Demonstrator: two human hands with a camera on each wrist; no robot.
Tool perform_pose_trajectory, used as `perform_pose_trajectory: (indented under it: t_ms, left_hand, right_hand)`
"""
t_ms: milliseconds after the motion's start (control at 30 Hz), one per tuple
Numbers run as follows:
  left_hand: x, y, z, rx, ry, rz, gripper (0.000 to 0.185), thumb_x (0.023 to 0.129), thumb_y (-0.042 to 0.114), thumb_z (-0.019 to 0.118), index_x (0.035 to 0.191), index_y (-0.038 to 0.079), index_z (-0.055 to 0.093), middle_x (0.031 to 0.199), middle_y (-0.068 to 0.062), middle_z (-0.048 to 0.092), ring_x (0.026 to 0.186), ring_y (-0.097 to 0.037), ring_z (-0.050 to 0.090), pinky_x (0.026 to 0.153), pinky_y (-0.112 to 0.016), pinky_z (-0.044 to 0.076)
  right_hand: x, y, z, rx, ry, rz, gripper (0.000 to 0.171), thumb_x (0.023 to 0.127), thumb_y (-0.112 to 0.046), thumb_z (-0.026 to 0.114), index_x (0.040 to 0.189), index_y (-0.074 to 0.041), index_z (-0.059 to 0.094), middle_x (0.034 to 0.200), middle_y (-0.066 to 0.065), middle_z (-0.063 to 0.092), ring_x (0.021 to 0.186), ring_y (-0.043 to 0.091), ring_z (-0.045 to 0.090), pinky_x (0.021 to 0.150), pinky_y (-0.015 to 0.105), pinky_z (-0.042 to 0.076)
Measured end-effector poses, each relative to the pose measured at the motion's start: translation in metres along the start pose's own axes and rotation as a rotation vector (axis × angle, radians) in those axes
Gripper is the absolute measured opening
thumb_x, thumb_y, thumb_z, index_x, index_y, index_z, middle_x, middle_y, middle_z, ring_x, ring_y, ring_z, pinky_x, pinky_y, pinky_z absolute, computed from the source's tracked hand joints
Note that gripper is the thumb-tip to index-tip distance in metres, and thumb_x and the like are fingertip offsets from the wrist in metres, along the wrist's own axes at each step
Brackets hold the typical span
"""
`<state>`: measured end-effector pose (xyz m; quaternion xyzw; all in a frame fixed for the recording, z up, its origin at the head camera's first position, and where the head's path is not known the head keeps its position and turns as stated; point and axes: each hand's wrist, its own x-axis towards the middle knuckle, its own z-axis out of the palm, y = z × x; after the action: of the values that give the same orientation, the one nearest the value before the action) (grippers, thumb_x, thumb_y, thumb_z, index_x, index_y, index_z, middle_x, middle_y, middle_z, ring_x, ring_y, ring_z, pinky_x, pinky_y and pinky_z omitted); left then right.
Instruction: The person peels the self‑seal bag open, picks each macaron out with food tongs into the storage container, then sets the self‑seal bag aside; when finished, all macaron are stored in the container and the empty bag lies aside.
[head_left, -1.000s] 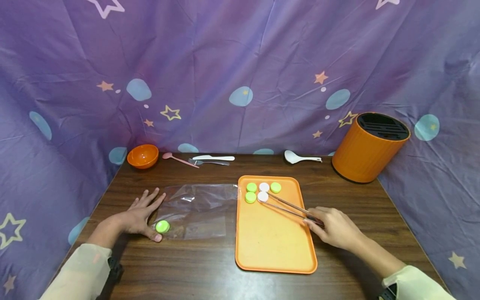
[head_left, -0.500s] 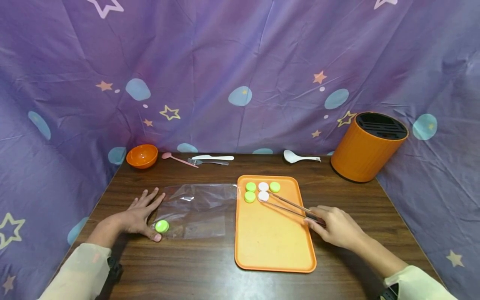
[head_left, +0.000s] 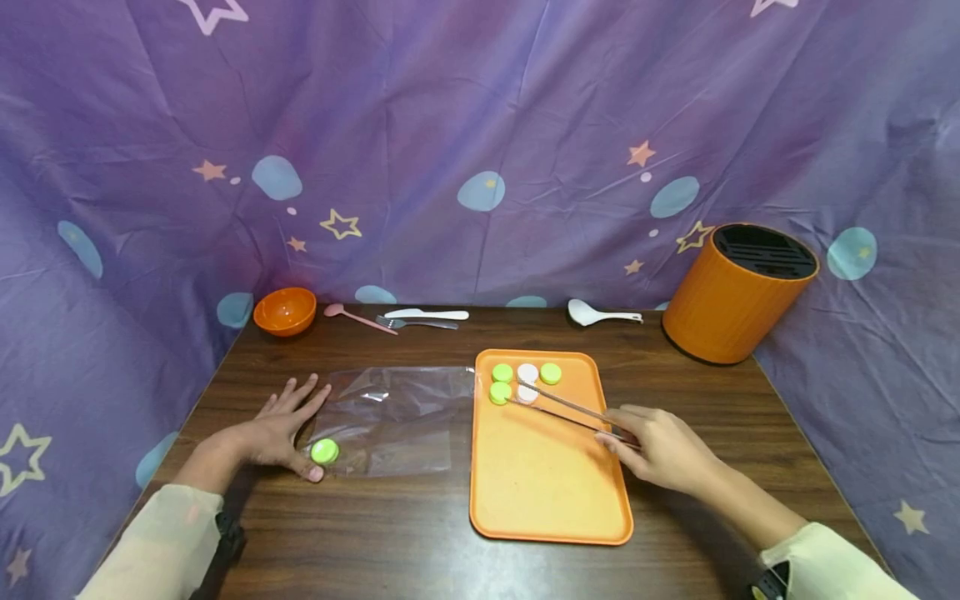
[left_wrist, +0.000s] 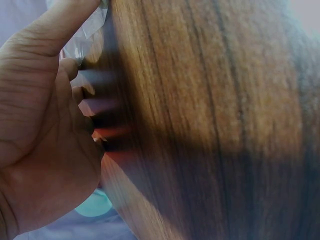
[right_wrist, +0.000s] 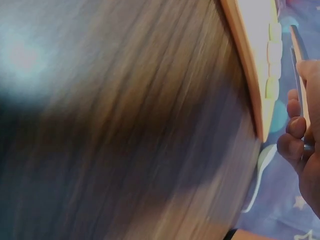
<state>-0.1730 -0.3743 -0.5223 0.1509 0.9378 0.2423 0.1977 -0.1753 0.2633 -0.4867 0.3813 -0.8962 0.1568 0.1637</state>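
Observation:
My right hand (head_left: pixel 663 450) grips metal tongs (head_left: pixel 573 407) over the right rim of an orange tray (head_left: pixel 555 500). The tips are parted, one at the front green round piece (head_left: pixel 500 393), the other overlapping the white round pieces (head_left: pixel 527 372). Two more green pieces sit in the tray's back row. In the right wrist view, fingers curl round the tongs (right_wrist: pixel 299 55). My left hand (head_left: pixel 281 429), fingers spread, rests at the left edge of a clear plastic bag (head_left: pixel 397 425). A single green round piece (head_left: pixel 325 452) lies by its thumb, at the bag's front left corner.
Along the back lie an orange bowl (head_left: pixel 285 312), a pink spoon (head_left: pixel 360 319), a white-handled knife (head_left: pixel 427 315), a fork (head_left: pixel 420 323) and a white ladle (head_left: pixel 600 314). An orange knife block (head_left: pixel 735 300) stands at the back right. A purple curtain (head_left: pixel 420 125) surrounds the table.
The tongs' tips have left the front white piece and shifted left, toward the front green piece. My right hand moved slightly left with them. The left hand has stayed put.

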Motion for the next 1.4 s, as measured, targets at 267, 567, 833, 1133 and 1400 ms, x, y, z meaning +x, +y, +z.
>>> perform_pose_trajectory:
  t_ms: [267, 567, 833, 1133, 1400]
  left_hand:
    - [0.004, -0.005, 0.002, 0.006, -0.003, 0.005, 0.152, 0.064, 0.075, 0.096, 0.18, 0.026, 0.011, 0.187, -0.018, -0.01, 0.169, -0.056, -0.017, 0.133, -0.078, -0.006]
    - [0.003, -0.005, 0.002, 0.016, 0.004, 0.008, 0.152, 0.063, 0.075, 0.096, 0.18, 0.023, 0.013, 0.187, -0.019, -0.008, 0.169, -0.056, -0.015, 0.133, -0.078, -0.004]
    - [-0.007, 0.01, -0.004, -0.078, 0.004, 0.06, 0.149, 0.067, 0.068, 0.098, 0.179, 0.014, 0.015, 0.185, -0.026, -0.009, 0.165, -0.063, -0.018, 0.129, -0.082, -0.009]
    - [-0.005, 0.003, 0.0, -0.049, 0.006, 0.036, 0.15, 0.065, 0.072, 0.096, 0.18, 0.02, 0.014, 0.187, -0.02, -0.01, 0.167, -0.058, -0.019, 0.132, -0.077, -0.011]
    - [-0.005, 0.012, -0.006, -0.005, -0.008, 0.009, 0.151, 0.067, 0.069, 0.097, 0.179, 0.015, 0.012, 0.186, -0.023, -0.01, 0.168, -0.058, -0.018, 0.133, -0.078, -0.008]
  right_hand:
    - [0.018, -0.018, 0.006, 0.051, -0.072, -0.098, 0.025, 0.095, -0.025, 0.087, 0.113, -0.009, 0.082, 0.079, -0.013, 0.064, 0.068, -0.007, 0.047, 0.059, 0.019, 0.046]
    - [0.039, -0.037, 0.02, 0.122, -0.145, -0.151, 0.024, 0.101, -0.029, 0.082, 0.117, -0.011, 0.081, 0.082, -0.017, 0.059, 0.067, -0.008, 0.042, 0.059, 0.013, 0.041]
    - [0.064, -0.058, 0.036, 0.15, -0.184, -0.215, 0.02, 0.104, -0.032, 0.078, 0.115, -0.014, 0.081, 0.085, -0.016, 0.065, 0.066, -0.008, 0.044, 0.06, 0.013, 0.043]
    - [0.093, -0.078, 0.056, 0.142, -0.222, -0.271, 0.022, 0.108, -0.034, 0.073, 0.114, -0.015, 0.081, 0.092, -0.011, 0.074, 0.073, -0.005, 0.058, 0.065, 0.019, 0.055]
    - [0.118, -0.094, 0.072, 0.135, -0.23, -0.326, 0.02, 0.107, -0.036, 0.073, 0.104, -0.017, 0.078, 0.083, -0.012, 0.064, 0.068, -0.004, 0.047, 0.058, 0.015, 0.04]
